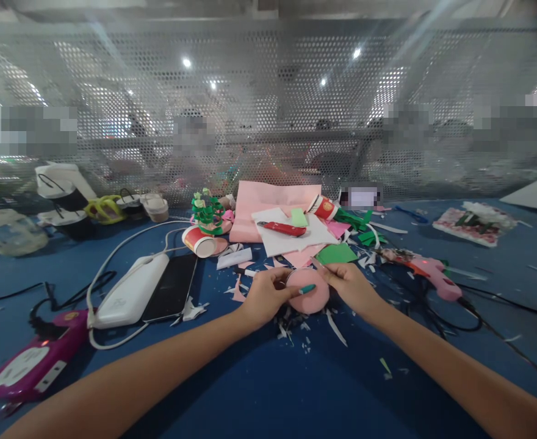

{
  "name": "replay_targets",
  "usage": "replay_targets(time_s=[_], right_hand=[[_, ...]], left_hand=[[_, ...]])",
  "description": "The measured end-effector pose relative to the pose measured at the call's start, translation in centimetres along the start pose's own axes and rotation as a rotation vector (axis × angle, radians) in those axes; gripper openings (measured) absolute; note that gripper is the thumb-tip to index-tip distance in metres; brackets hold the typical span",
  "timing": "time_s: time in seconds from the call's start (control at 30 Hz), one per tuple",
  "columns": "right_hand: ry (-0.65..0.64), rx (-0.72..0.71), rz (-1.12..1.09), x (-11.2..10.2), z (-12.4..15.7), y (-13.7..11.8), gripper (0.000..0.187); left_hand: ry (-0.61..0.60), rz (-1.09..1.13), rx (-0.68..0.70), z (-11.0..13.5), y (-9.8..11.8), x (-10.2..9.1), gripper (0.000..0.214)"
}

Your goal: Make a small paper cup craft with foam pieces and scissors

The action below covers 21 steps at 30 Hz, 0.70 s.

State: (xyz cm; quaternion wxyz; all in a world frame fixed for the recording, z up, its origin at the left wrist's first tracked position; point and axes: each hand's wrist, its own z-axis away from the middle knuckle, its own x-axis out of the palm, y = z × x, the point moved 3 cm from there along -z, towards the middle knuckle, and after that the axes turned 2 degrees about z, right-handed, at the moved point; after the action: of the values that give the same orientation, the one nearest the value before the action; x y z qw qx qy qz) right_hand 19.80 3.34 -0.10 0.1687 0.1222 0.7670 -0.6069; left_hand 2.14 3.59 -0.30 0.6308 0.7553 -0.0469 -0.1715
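Note:
A round pink disc [313, 300], seemingly of paper, is between my hands just above the blue table. My left hand [268, 297] grips its left side, the thumb with a long teal nail lying across the top face and the fingers behind it. At the upper right edge, my right hand [349, 288] has its thumb and fingers closed on the rim. Whatever lies under the disc is hidden. Beyond the hands are a red utility knife [285, 228] on white paper [296, 243], a green paper piece [337, 253] and a pink sheet [273, 204].
A pink glue gun [437, 281] with a cord lies right. Left are a phone [171, 288], a white power bank [133, 289] and a purple power strip [42, 356]. Red paper cups [198, 241] and paper scraps surround the work. A perforated metal screen [268, 110] stands behind.

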Motion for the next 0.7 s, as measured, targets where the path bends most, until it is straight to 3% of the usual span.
replay_targets(time_s=[0.2, 0.47, 0.6, 0.7], right_hand=[[0.087, 0.311, -0.33, -1.0, -0.2, 0.7, 0.045], [0.213, 0.262, -0.333, -2.5, -0.3, 0.4, 0.033], [0.299, 0.207, -0.328, -2.7, -0.2, 0.7, 0.043], [0.232, 0.143, -0.282, -2.2, -0.2, 0.4, 0.048]], left_hand=[[-0.03, 0.005, 0.019, -0.2, -0.3, 0.1, 0.028], [0.013, 0.027, 0.01, -0.1, 0.1, 0.0, 0.029], [0.045, 0.098, -0.049, 0.0, 0.4, 0.0, 0.027], [0.074, 0.149, -0.078, -0.1, 0.3, 0.0, 0.027]])
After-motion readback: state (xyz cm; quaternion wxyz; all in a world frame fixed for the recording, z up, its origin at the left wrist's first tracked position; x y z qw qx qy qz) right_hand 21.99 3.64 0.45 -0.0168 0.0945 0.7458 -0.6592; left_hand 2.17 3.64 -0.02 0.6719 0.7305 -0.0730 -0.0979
